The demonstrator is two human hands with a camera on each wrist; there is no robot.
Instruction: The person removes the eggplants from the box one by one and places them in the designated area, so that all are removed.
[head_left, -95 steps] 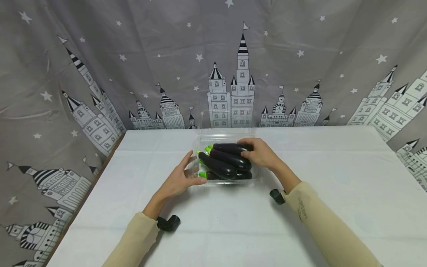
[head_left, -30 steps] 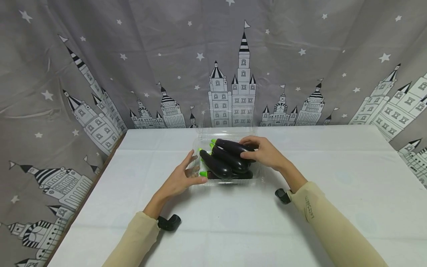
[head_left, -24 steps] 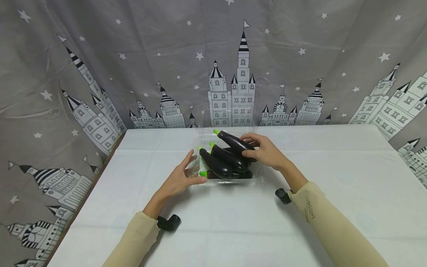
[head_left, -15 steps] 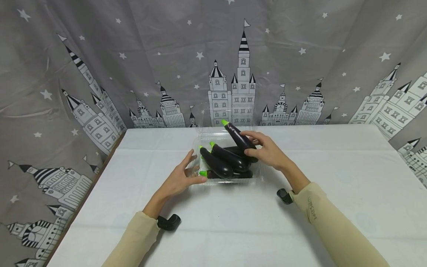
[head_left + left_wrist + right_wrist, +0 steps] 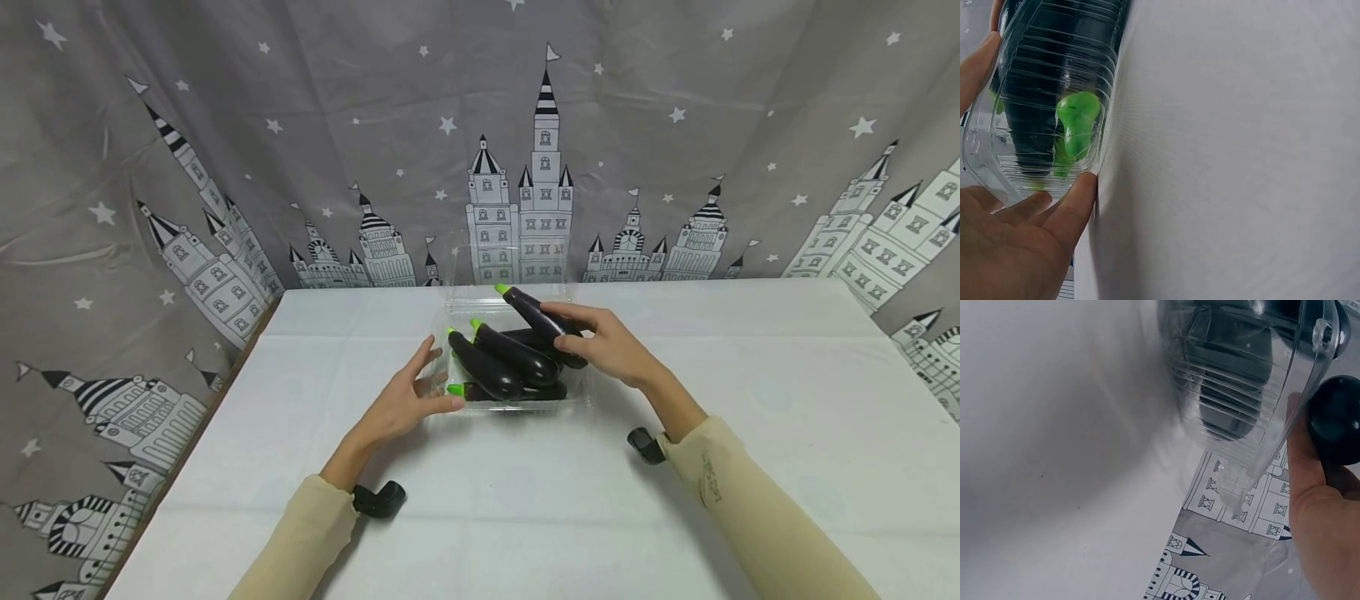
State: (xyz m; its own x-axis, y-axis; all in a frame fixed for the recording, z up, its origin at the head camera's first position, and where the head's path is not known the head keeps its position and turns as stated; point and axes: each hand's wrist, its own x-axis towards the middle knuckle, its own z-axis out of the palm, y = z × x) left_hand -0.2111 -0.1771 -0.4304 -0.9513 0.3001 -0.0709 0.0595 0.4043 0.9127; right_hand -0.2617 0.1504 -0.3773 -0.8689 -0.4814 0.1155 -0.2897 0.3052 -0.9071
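Observation:
In the head view, my right hand (image 5: 611, 342) grips an eggplant (image 5: 536, 312) near its thick end, thumb on the near side. Its green tip points up and toward the back left, above the other eggplants. The right wrist view shows the rounded end of the held eggplant (image 5: 1338, 422) beside the box's rim. My left hand (image 5: 401, 404) spreads around the front left corner of a clear plastic hinged box (image 5: 577, 404), fingers at the end wall and thumb at the front. Several dark eggplants (image 5: 517, 354) with bright green tips lie inside, partly overlapping.
The box's clear lid (image 5: 510, 262) stands raised at the back, against the grey castle-print curtain (image 5: 637, 100). A white cloth covers the table (image 5: 480, 517). Black wrist devices (image 5: 380, 500) sit at both cuffs.
My right hand has raised the rear eggplant, swinging its green tip up and back; since half a second ago it has shifted slightly right and the tip has dipped. My left hand stays put.

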